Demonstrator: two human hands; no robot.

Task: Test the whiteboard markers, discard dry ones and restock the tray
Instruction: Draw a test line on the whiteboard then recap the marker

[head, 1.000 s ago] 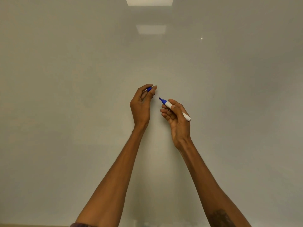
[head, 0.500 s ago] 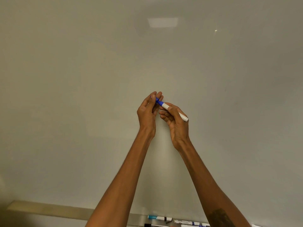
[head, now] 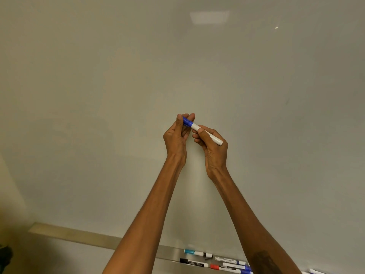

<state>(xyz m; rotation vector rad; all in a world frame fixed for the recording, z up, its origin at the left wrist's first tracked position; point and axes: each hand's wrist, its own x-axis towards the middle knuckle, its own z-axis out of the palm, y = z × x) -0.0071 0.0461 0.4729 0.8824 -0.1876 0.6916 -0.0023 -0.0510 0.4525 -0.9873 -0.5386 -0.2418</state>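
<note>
1. Left hand (head: pixel 174 137): I hold it raised in front of the whiteboard (head: pixel 118 95). My thumb and fingertips are closed in a pinch on the blue cap (head: pixel 187 122).
2. Right hand (head: pixel 216 153): my fingers and thumb are curled round the white barrel of the marker (head: pixel 214 139), clamped at about mid-length. The tail end sticks out past my thumb toward the lower right.
3. Marker position: it is up in my two hands, well above the tray (head: pixel 169 253) and about halfway up the board. It lies tilted, cap end up-left and tail down-right. The cap is in line with the barrel and meets it with no gap showing. Whether it is pressed fully home I cannot tell, nor whether any part touches the board.
4. Whiteboard: it is pale and fills nearly the whole view. A ceiling light reflection (head: pixel 209 17) shows near the top.
5. Tray: a metal ledge along the board's lower edge, under my forearms. Lying lengthwise on it are a teal-capped marker (head: pixel 197 253), a black-capped marker (head: pixel 193 263) nearer me, a red-capped marker (head: pixel 223 267) to their right, and blue-capped markers (head: pixel 231 261) just beside my right forearm. That forearm partly hides more markers at the right edge.
6. A small dark item (head: pixel 207 258) lies just below the teal-capped marker's tail; it is too small to identify.
</note>
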